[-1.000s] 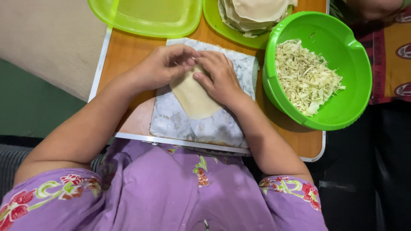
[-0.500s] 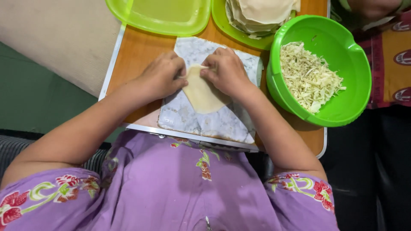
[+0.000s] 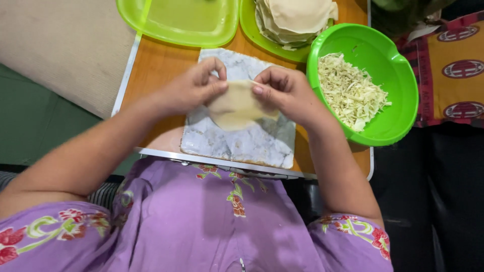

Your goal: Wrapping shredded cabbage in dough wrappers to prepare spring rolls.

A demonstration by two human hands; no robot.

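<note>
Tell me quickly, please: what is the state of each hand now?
Left hand: closed, pinching the left edge of the thin wrapper.
Right hand: closed, pinching the right edge of the same wrapper.

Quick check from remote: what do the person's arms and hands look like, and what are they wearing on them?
Both arms are bare from the short sleeves down. The sleeves are purple cloth printed with red flowers and green-and-cream leaves, matching the top. The left hand and right hand wear no gloves; no rings, watch or bracelets show.
</note>
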